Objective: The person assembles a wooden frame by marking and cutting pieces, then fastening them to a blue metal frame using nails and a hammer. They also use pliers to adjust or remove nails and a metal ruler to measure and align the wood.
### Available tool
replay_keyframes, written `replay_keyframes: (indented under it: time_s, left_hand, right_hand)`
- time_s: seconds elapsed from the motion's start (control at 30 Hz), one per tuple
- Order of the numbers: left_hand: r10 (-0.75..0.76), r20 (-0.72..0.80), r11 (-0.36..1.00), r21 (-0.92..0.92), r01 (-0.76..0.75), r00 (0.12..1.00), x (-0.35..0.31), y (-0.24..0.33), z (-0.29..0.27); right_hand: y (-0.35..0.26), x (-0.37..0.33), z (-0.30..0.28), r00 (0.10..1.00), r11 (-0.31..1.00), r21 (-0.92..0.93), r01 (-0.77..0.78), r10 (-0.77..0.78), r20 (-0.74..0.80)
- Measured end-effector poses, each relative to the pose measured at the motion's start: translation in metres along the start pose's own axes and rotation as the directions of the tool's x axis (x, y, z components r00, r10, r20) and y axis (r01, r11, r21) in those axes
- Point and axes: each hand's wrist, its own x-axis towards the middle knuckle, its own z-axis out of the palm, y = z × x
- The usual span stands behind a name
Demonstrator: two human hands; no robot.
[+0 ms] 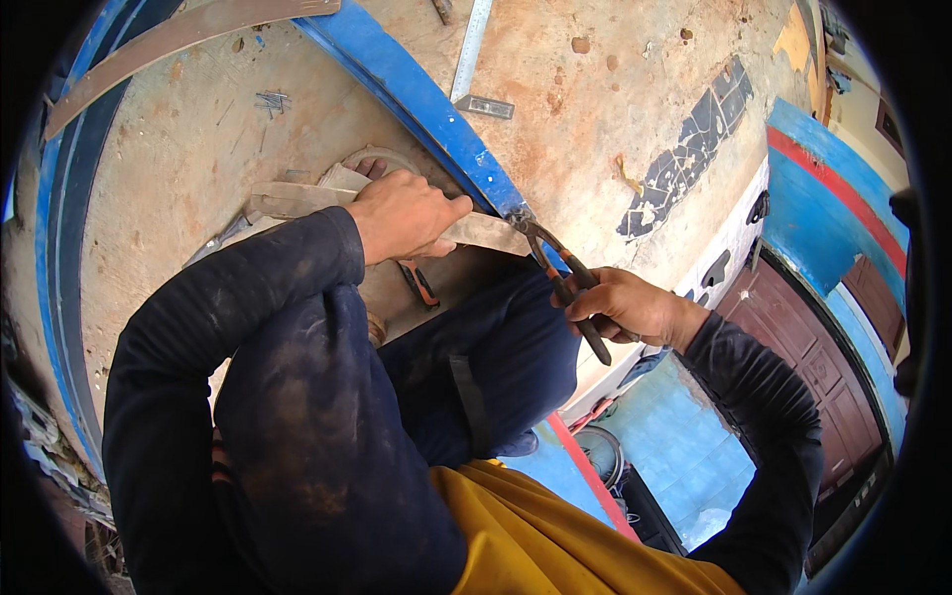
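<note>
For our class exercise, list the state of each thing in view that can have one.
Left hand: fingers closed on the pale strip.
Right hand: closed around the pincers' handles.
Pincers: held, jaws at the strip's end; whether shut, unclear.
Pale strip: held.
Nails: loose, in a small cluster.
Metal square: lying flat.
Orange-and-black tool: lying down, partly hidden.
Brown door: appears shut.
</note>
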Motion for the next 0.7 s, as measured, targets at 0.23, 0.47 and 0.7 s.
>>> replay_keyframes:
  time_s: [0.23, 0.47, 0.7]
  left_hand:
    - [0.006, -0.015, 0.999, 0.052, -0.005, 1.000, 0.002, -0.005, 0.008]
    - [0.022, -0.031, 0.997, 0.073, -0.019, 0.999, 0.003, -0.009, 0.014]
    - [0.047, -0.059, 0.976, 0.214, -0.034, 0.997, 0.002, -0.001, 0.003]
  right_hand:
    - [0.046, 0.018, 0.049, 0.971, 0.950, 0.223, 0.218, -0.189, -0.147]
    - [0.076, 0.064, 0.102, 0.869, 0.808, 0.362, 0.465, -0.339, -0.360]
    - [0.065, 0.028, 0.026, 0.962, 0.938, 0.211, 0.274, -0.265, -0.071]
